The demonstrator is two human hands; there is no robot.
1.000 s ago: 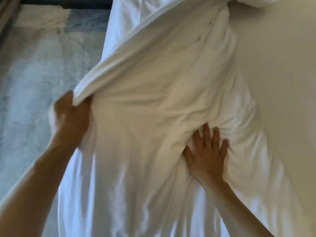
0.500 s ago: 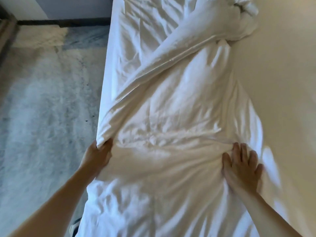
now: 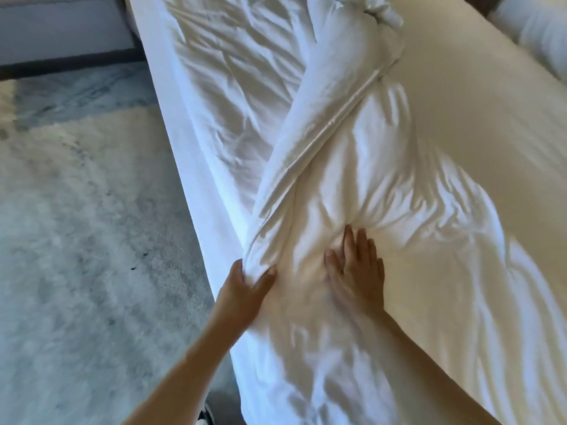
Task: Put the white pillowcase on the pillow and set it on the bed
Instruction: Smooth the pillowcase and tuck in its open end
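A long white cloth (image 3: pixel 322 127), a sheet or cover, lies crumpled along the bed (image 3: pixel 478 124), with one edge folded over in a diagonal roll. My left hand (image 3: pixel 245 286) is shut on the near end of that folded edge, at the bed's left side. My right hand (image 3: pixel 356 268) lies flat and open on the cloth just to the right, fingers pointing away from me and pressing it down. A white pillow (image 3: pixel 537 29) shows partly at the far right corner. I cannot tell a pillowcase apart from the other white linen.
The bare cream mattress top fills the right side. A pale shaggy rug (image 3: pixel 76 225) covers the floor on the left, with a dark baseboard (image 3: pixel 67 61) at the far wall. A shoe tip (image 3: pixel 205 417) shows at the bottom edge, beside the bed.
My left hand has brought the lifted cloth edge down to the bed's left side. My right hand has slid left, closer to the left hand. The view now takes in more of the bed.
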